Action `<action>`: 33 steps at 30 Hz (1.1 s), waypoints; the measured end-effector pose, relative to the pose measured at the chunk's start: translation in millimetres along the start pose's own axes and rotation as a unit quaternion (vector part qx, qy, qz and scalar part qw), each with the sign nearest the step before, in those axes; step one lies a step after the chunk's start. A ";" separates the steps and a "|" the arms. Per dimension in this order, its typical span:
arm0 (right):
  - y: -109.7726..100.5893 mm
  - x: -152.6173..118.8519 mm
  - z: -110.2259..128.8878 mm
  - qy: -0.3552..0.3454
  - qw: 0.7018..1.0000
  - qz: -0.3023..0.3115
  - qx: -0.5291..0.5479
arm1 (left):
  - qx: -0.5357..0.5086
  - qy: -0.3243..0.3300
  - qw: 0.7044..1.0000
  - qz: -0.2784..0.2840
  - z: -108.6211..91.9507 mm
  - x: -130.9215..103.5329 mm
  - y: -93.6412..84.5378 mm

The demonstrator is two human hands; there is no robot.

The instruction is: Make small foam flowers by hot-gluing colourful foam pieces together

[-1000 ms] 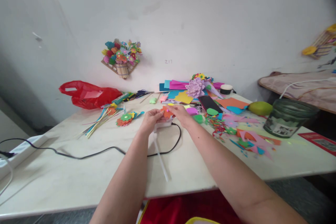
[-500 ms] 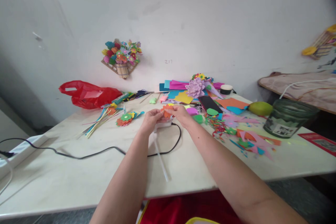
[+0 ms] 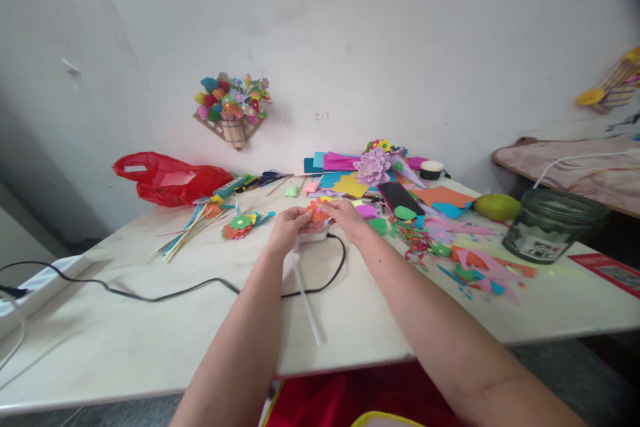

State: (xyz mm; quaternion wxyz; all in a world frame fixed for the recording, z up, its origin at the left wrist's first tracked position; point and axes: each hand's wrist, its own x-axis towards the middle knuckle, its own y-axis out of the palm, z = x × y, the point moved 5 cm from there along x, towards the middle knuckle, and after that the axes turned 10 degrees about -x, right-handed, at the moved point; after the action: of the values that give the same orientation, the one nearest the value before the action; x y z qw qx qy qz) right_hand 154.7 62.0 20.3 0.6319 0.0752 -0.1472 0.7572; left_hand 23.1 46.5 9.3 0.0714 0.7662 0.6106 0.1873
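Both hands meet over the middle of the table, on an orange foam flower (image 3: 318, 213) with a small pink spot near its centre. My left hand (image 3: 287, 228) pinches the flower's left edge. Thumb and fingers of my right hand (image 3: 346, 217) hold it from the right. Just below the hands lies a white glue gun (image 3: 311, 237), partly covered by them, with a pale glue stick (image 3: 307, 303) pointing toward me. A black cord (image 3: 342, 260) curves from it to the left. Left of my hands are layered foam flowers (image 3: 239, 225) in green and orange.
Thin strips (image 3: 185, 240) and a red plastic bag (image 3: 170, 180) lie to the left, beyond a white power strip (image 3: 45, 287). On the right are a phone (image 3: 400, 199), colourful foam scraps (image 3: 480, 267), a green fruit (image 3: 497, 207) and a glass jar (image 3: 545, 230).
My right fingers have shifted slightly on the orange flower, and a pink spot now shows on it. Both hands stay in nearly the same place.
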 end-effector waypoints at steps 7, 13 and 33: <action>1.7 2.7 -5.3 -0.001 1.000 -0.002 0.012 | 0.010 0.001 1.000 0.001 1.4 0.6 -0.4; 3.9 5.1 -10.3 0.004 1.000 -0.005 0.024 | 0.012 -0.001 1.000 0.002 1.1 -0.4 1.4; -3.7 4.0 -6.4 -0.004 1.000 -0.022 0.003 | 0.017 0.012 0.999 -0.025 1.4 2.3 -4.2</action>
State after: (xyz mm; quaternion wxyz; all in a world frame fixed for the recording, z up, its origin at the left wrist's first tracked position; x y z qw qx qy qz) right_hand 158.0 68.3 16.0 0.6479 0.0834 -0.1456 0.7430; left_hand 20.2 49.9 7.0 0.0562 0.7496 0.6332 0.1842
